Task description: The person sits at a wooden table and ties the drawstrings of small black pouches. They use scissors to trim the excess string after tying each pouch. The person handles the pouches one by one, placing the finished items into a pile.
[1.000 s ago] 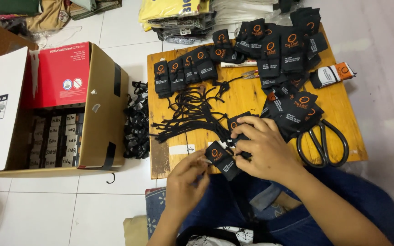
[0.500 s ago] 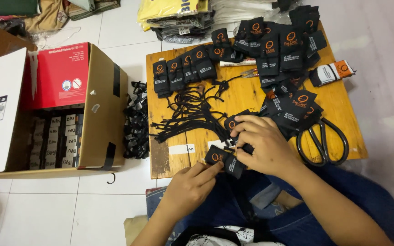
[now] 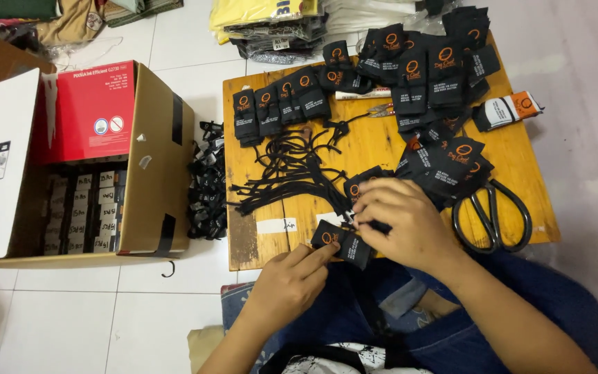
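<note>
L hand (image 3: 288,280) slid up under black tag (image 3: 340,242) (R hand (image 3: 399,225) pinching).

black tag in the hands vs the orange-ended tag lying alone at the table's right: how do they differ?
The black tag is pinched between the left hand and right hand at the wooden table's near edge; the orange-ended tag lies untouched near the right edge. The black tag shows a dark face with a small orange round mark; the orange-ended tag shows a white panel and an orange end. Both are small rectangular tags.

Blk tags (image 3: 341,242) w/ orange logo; yellow-brown wood board (image 3: 375,145); blk scissors (image 3: 493,218).
</note>
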